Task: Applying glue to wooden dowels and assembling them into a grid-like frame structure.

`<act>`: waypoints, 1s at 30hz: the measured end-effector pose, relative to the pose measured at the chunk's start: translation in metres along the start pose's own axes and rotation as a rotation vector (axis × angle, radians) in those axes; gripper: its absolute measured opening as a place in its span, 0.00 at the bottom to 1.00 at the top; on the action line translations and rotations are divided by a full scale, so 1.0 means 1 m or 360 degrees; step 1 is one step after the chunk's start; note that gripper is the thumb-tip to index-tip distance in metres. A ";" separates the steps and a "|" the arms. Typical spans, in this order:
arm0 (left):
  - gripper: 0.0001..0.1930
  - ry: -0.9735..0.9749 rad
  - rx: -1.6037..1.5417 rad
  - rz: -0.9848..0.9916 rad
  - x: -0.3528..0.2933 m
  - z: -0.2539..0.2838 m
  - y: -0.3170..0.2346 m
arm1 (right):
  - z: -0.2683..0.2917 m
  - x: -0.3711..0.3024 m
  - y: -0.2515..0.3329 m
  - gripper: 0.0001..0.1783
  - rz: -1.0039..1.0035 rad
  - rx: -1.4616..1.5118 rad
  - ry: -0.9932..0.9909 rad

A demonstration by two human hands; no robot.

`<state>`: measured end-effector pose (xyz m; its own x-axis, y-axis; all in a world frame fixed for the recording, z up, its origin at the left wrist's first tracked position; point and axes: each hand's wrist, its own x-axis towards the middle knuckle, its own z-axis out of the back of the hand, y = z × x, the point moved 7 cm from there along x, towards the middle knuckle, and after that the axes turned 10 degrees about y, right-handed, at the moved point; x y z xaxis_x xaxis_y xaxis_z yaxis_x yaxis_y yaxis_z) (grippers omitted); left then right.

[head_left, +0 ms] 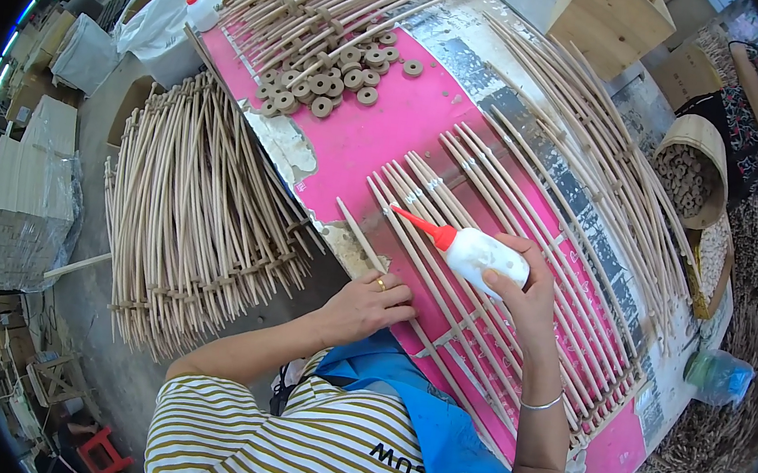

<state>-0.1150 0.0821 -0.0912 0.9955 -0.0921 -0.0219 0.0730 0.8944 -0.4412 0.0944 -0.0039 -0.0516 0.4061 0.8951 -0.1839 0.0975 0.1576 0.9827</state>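
Worktop [342,145], in head view: covered mostly with pink sheet, running from upper left to lower right.
Right hand [530,289]: closed around the white squeeze bottle [480,258], with the thumb on its side.
Red nozzle [426,228]: directed toward the left end of the worktop, very near to the rods; cannot tell if touching them.
Left hand [367,307]: placed at the near edge, with fingers close together and curled over the single rod [359,232]; cannot tell if gripping or only pressing.
Single rod: lying almost along the near edge, partly hidden under the left hand.
Row of rods [504,204]: spread side by side on the pink sheet, under and beyond the bottle, with white marks near the upper ends.
Wooden discs [352,79]: heaped toward the left end, with holes in the middle.
Rods with discs [609,159]: laid along the far edge.
Second bottle [201,13]: standing near the left end's near corner, with red tip.
Big rod bundle [201,218]: gathered beside the near edge, off the worktop.
Round bucket [690,133]: tilted beside the far edge, with small brown pieces inside.
Co-worker [755,101]: partly visible beyond the far edge.
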 end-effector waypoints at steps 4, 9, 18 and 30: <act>0.12 -0.0204 0.0079 -0.0086 0.009 0.017 0.006 | -0.011 0.005 -0.005 0.27 0.0026 -0.0183 0.0047; 0.13 -0.0260 -0.0008 -0.0116 0.016 0.015 0.011 | -0.026 0.015 -0.003 0.27 0.0061 -0.0301 0.0082; 0.15 -0.0337 -0.0034 -0.0146 0.015 0.010 0.015 | -0.031 0.026 -0.006 0.26 0.0145 -0.0657 0.0069; 0.14 -0.0322 -0.0054 -0.0155 0.016 0.011 0.016 | -0.033 0.033 -0.008 0.26 0.0110 -0.0753 0.0076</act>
<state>-0.0969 0.1001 -0.0886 0.9759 -0.0848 0.2010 0.1708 0.8701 -0.4623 0.0766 0.0378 -0.0649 0.3539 0.9266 -0.1272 -0.3572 0.2596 0.8972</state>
